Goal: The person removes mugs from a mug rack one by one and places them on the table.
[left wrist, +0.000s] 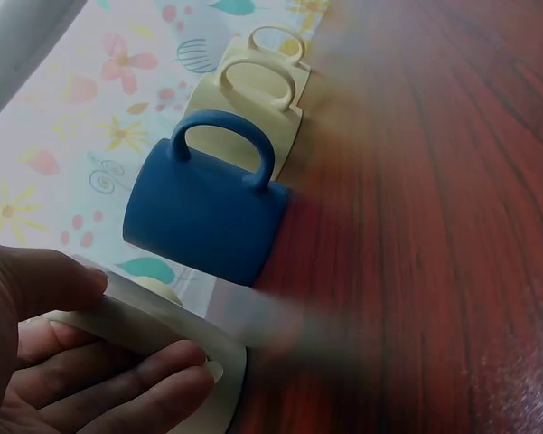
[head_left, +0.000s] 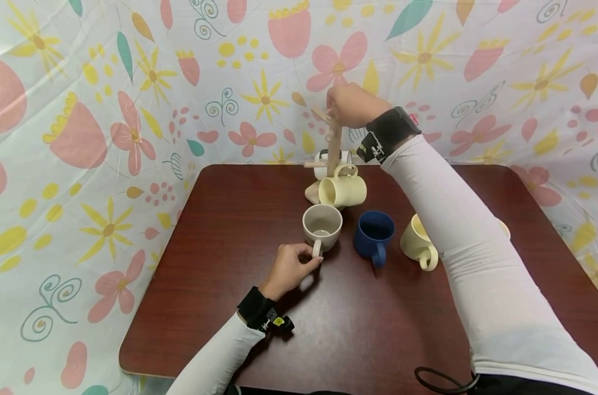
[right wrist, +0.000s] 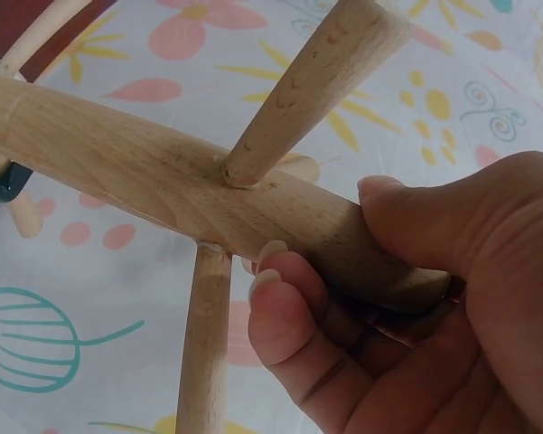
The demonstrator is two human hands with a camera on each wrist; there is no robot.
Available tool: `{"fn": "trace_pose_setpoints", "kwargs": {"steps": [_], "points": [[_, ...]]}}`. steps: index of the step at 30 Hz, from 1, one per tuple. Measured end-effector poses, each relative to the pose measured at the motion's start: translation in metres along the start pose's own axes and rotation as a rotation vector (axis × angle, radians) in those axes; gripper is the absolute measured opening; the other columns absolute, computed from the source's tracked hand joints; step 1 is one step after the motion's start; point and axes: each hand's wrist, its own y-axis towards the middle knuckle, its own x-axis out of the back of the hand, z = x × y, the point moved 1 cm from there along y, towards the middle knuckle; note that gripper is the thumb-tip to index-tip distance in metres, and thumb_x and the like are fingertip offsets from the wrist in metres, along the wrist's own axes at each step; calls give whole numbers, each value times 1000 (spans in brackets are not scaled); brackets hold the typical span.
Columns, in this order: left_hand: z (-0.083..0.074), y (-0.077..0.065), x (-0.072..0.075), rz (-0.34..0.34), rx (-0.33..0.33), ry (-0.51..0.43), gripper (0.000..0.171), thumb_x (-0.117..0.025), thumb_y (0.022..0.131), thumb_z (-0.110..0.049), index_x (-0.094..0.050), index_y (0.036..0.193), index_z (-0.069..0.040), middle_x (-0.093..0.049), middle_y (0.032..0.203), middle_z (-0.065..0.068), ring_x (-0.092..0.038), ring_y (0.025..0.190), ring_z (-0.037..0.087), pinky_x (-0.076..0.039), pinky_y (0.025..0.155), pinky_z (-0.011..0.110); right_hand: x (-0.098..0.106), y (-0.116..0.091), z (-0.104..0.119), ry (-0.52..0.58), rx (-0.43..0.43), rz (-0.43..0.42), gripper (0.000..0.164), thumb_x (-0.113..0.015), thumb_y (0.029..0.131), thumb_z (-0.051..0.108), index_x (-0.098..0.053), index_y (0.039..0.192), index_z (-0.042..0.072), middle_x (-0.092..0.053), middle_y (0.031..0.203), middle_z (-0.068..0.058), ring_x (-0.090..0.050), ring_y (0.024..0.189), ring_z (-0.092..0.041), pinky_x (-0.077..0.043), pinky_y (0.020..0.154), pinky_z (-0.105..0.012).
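Observation:
My right hand [head_left: 355, 105] grips the top of a wooden mug tree [head_left: 334, 145] at the back of the table. In the right wrist view, thumb and curled fingers close round the upper post [right wrist: 145, 167], just past its pegs. A pale yellow mug [head_left: 350, 192] is on its side at the tree's lower front, handle up. Behind the post shows part of a white mug [head_left: 321, 171]. My left hand [head_left: 289, 270] pinches the handle of a greyish-beige mug [head_left: 322, 222], which stands upright in front of the tree. In the left wrist view, the fingers partly cover this mug.
To the right of the beige mug stands a blue mug [head_left: 374, 236], then a pale yellow mug [head_left: 417, 241]. Another pale mug [head_left: 503, 229] is mostly hidden by my right sleeve [head_left: 457, 236]. A flower-print cloth [head_left: 259, 55] hangs behind the brown table [head_left: 220, 219].

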Motion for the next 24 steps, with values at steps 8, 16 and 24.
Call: {"fn": "trace_pose_setpoints", "kwargs": {"steps": [8,16,24], "points": [[1,1,1,9,-6,-7,6,-81,91,-13,-79,87,-8,-78,81,2,-70,72,6,-53,65,18,2,0,1,14,-27,12,28,-50,105,12,-61,120,-9,-67,113,-27,-63,102,-38,-53,93,-48],[3,2,2,24,2,5,8,-80,92,-15,-79,88,-9,-78,82,2,-70,73,5,-54,66,18,7,-1,-9,99,-23,89,38,-43,109,14,-53,137,-9,-69,114,-27,-73,83,-26,-54,87,-38],[5,1,2,24,-14,9,7,-81,91,-15,-79,89,-9,-78,83,1,-70,74,4,-54,67,19,5,-1,-15,118,29,53,30,-46,109,15,-59,127,-6,-73,104,-22,-72,70,-14,-52,70,-22]]}}
